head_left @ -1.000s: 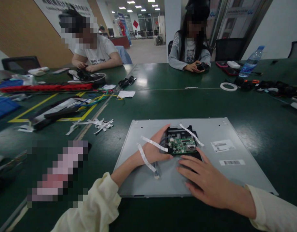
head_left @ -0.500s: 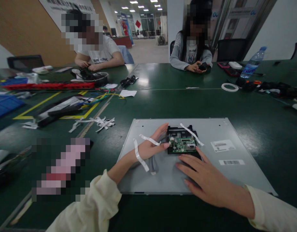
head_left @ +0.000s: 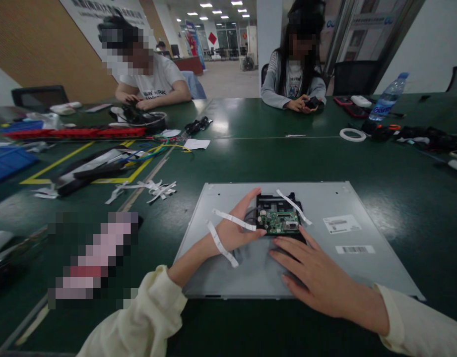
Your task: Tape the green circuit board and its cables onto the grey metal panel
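Securing the circuit board (head_left: pixel 281 221) on the grey panel (head_left: pixel 362 267)
White tape strips (head_left: pixel 228 218) are stuck across the left hand (head_left: pixel 240 225), not yet applied; the flat, open right hand (head_left: pixel 312 270) is pressed below the board.

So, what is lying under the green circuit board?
The green circuit board sits in a black tray on the grey metal panel, itself on the green table. The right hand covers the tray's near edge; directly beneath the board is hidden.

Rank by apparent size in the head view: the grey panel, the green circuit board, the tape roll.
1. grey panel, clearly largest.
2. green circuit board.
3. tape roll; it looks close to the board, and it lies farther away, so this order is unsure.
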The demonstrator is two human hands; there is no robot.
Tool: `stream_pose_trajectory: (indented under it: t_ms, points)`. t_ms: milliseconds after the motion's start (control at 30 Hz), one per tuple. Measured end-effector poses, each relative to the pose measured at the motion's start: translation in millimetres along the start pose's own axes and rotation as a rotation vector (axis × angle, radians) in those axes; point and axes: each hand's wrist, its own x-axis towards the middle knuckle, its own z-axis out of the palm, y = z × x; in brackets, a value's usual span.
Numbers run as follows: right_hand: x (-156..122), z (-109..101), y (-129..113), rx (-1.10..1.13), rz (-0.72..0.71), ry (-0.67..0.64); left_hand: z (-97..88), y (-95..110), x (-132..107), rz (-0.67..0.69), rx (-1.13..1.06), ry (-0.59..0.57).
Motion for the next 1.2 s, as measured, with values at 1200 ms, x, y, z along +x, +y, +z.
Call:
stream_pose_trajectory:
  t_ms: [1200]
  points:
    - [-21.3, -24.1, 72.7, -0.069, 0.311, 0.332, -9.2, 29.7, 43.9, 0.05, 0.223, -0.137]
